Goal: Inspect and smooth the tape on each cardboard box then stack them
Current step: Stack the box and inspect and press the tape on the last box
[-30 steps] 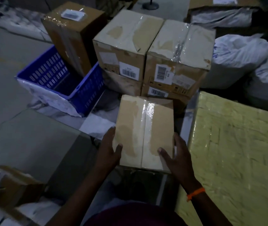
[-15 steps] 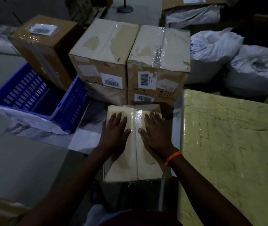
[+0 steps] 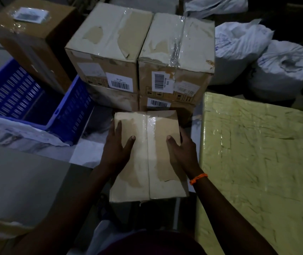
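Note:
A small cardboard box (image 3: 148, 162) with a clear tape strip down its middle seam sits right in front of me. My left hand (image 3: 116, 150) holds its left side, thumb lying on the top face and fingers over the left edge. On the opposite side my right hand (image 3: 183, 151), with an orange band on the wrist, grips in the same way, its thumb on top. Just behind the small box stand two stacks of larger taped boxes with barcode labels, the left stack (image 3: 110, 37) and the right stack (image 3: 180, 39).
A blue slotted crate (image 3: 18, 96) sits to the left, with a tall brown box (image 3: 31, 32) behind it. A large yellow plastic-wrapped slab (image 3: 257, 162) fills the right side. White sacks (image 3: 279, 70) lie at the back right. Grey floor shows at the lower left.
Half a second ago both palms lay flat on the box top beside the tape. Both have since slid outward to the box's sides, with only the thumbs left on top.

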A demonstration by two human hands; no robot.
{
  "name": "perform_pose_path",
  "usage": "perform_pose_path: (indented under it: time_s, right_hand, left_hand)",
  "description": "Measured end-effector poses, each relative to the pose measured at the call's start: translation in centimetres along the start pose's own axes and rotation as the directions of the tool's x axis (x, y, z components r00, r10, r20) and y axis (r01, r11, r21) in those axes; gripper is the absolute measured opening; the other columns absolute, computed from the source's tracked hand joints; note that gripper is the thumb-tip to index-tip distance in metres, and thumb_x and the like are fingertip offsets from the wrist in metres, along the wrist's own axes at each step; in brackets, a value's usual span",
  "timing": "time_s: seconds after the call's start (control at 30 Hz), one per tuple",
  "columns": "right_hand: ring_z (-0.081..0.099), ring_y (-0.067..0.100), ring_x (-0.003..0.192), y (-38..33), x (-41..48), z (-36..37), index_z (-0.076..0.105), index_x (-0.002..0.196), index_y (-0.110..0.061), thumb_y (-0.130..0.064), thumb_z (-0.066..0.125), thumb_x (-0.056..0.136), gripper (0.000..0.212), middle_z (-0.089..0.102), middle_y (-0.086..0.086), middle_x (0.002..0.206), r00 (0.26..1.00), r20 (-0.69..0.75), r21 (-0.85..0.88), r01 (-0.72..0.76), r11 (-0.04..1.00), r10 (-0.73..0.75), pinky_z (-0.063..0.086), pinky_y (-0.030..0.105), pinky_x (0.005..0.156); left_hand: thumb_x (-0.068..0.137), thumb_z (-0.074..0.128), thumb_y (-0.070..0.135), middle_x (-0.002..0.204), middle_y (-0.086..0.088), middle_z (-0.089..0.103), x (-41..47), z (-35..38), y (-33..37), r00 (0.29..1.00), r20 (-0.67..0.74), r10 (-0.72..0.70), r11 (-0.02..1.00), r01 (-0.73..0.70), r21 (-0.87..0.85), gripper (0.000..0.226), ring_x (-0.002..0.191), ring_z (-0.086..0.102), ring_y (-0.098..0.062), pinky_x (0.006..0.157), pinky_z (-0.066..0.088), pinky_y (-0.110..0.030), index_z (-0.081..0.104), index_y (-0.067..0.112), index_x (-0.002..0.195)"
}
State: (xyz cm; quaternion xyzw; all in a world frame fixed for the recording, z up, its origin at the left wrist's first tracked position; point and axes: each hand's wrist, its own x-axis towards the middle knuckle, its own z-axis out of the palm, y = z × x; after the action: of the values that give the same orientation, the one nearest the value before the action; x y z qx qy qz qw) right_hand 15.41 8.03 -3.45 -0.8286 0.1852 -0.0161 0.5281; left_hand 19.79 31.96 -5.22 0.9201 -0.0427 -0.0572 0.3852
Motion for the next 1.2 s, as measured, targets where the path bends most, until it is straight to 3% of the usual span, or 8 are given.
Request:
perform_pose_path:
  time_s: [0.13, 0.33, 0.5, 0.7, 0.77, 0.9, 1.03, 1.2]
  right_hand:
    - [0.062, 0.010, 0.119, -0.5, -0.3, 0.7, 0.047, 0.152, -0.027, -0.027, 0.063, 0.102, 0.053, 0.065, -0.001, 0.136, 0.999, 0.010, -0.008, 0.038, 0.999, -0.038, 0.052, 0.025, 0.098]
    - [0.063, 0.011, 0.118, -2.7, -0.2, 1.2, 0.054, 0.146, -0.023, -0.023, 0.071, 0.097, 0.051, 0.067, -0.004, 0.131, 0.998, 0.051, 0.171, -0.028, 0.985, 0.019, 0.053, 0.039, 0.105]
    - [0.066, 0.013, 0.119, -5.3, -1.0, 0.4, 0.057, 0.137, -0.032, -0.053, 0.071, 0.091, 0.053, 0.069, -0.005, 0.129, 0.999, -0.034, 0.374, 0.038, 0.927, -0.027, 0.054, 0.047, 0.104]
    - [0.061, 0.055, 0.110, -7.5, -0.7, -1.0, 0.069, 0.123, -0.018, -0.086, 0.058, 0.081, 0.080, 0.063, 0.034, 0.119, 0.995, 0.095, 0.578, -0.027, 0.816, -0.034, 0.049, 0.059, 0.099]
    - [0.060, 0.054, 0.115, -8.0, -1.1, -1.4, 0.068, 0.128, -0.020, -0.085, 0.061, 0.080, 0.081, 0.067, 0.025, 0.120, 0.996, 0.090, 0.600, -0.035, 0.799, -0.024, 0.044, 0.070, 0.097]
    - [0.063, 0.033, 0.123, -8.2, -2.7, -1.8, 0.064, 0.129, -0.043, -0.076, 0.063, 0.086, 0.054, 0.068, 0.006, 0.132, 0.996, 0.081, 0.536, -0.006, 0.844, -0.044, 0.048, 0.061, 0.107]
    - [0.069, 0.019, 0.116, -7.0, -3.8, -2.2, 0.061, 0.132, -0.030, -0.034, 0.070, 0.094, 0.039, 0.072, -0.001, 0.127, 0.997, 0.075, 0.570, -0.019, 0.821, -0.029, 0.059, 0.041, 0.097]
    - [0.072, 0.015, 0.108, -6.3, -3.5, -2.0, 0.058, 0.134, -0.025, -0.027, 0.073, 0.094, 0.042, 0.070, 0.001, 0.126, 0.999, 0.043, 0.523, -0.002, 0.852, -0.024, 0.061, 0.027, 0.082]
  left_hand:
    - [0.100, 0.054, 0.054, 0.167, 0.006, 0.020, -0.8, -1.0, -0.4, 0.994, -0.082, -0.076, 0.986, 0.063, -0.151, 0.079, 0.140, 0.022, 0.002, 0.113, 0.024, -0.029, 0.010, 0.032, 0.162]
    - [0.098, 0.065, 0.039, 0.138, -0.004, 0.059, -1.4, -3.4, -0.2, 0.950, -0.016, -0.313, 0.888, 0.286, -0.360, 0.052, 0.123, 0.058, -0.022, 0.097, 0.048, -0.040, 0.047, 0.023, 0.145]
    - [0.102, 0.057, 0.041, 0.136, 0.004, 0.057, -2.7, -8.0, 2.0, 0.926, -0.096, -0.366, 0.749, 0.231, -0.622, 0.043, 0.124, 0.057, -0.020, 0.102, 0.050, -0.046, 0.049, 0.024, 0.141]
    - [0.100, 0.035, 0.067, 0.126, 0.007, 0.071, -4.1, -12.4, 6.4, 0.912, -0.091, -0.401, 0.438, 0.104, -0.893, 0.048, 0.125, 0.060, -0.018, 0.105, 0.046, -0.044, 0.073, 0.038, 0.105]
    - [0.098, 0.039, 0.069, 0.121, 0.010, 0.073, -4.5, -12.5, 6.9, 0.922, -0.084, -0.379, 0.448, 0.103, -0.888, 0.047, 0.121, 0.062, -0.016, 0.099, 0.049, -0.041, 0.073, 0.037, 0.107]
    - [0.089, 0.068, 0.050, 0.124, 0.000, 0.065, -5.4, -10.9, 6.5, 0.897, -0.067, -0.437, 0.480, 0.170, -0.860, 0.036, 0.118, 0.060, -0.021, 0.092, 0.052, -0.042, 0.061, 0.025, 0.113]
    - [0.092, 0.070, 0.021, 0.128, -0.006, 0.064, -5.9, -9.6, 5.4, 0.906, -0.063, -0.419, 0.472, 0.158, -0.867, 0.028, 0.116, 0.063, -0.024, 0.083, 0.054, -0.034, 0.060, 0.019, 0.119]
    - [0.098, 0.064, 0.027, 0.124, 0.004, 0.063, -6.0, -9.3, 5.5, 0.920, -0.074, -0.384, 0.554, 0.165, -0.816, 0.030, 0.110, 0.062, -0.014, 0.086, 0.054, -0.033, 0.057, 0.025, 0.126]
